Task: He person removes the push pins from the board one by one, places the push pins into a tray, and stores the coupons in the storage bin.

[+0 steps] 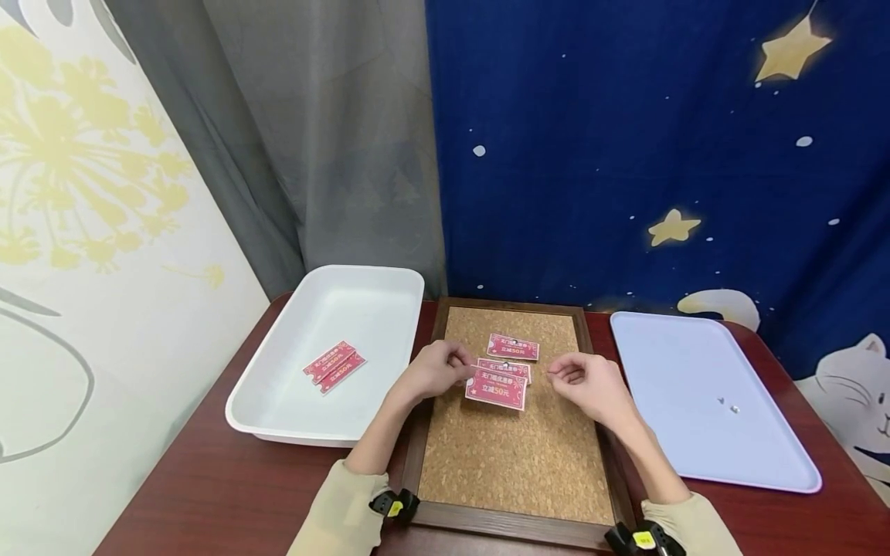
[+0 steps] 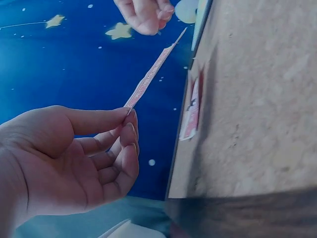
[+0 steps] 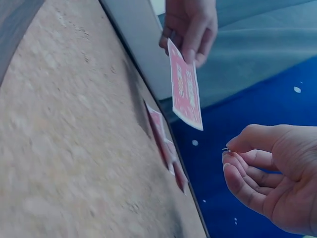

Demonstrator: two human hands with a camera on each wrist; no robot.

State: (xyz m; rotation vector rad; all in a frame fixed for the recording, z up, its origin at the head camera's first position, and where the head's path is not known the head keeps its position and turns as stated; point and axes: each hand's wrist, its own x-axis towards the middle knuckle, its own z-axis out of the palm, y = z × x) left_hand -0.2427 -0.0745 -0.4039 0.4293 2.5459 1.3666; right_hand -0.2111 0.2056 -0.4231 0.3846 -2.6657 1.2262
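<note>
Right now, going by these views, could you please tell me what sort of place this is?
Probably an indoor tabletop workspace, perhaps a playfully decorated room: a dark-blue, star-patterned fabric curtain hangs behind a reddish-brown table bearing a rectangular, brown-framed cork board.

Backdrop: navy curtain, yellow stars and white spots on it, white cat print low at right edge. Grey curtain next to it, left side. White wall far left, yellow flower print. Desk dark reddish-brown.

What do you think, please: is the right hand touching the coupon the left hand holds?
Apart: the right wrist view shows blue curtain between right hand and coupon.
</note>
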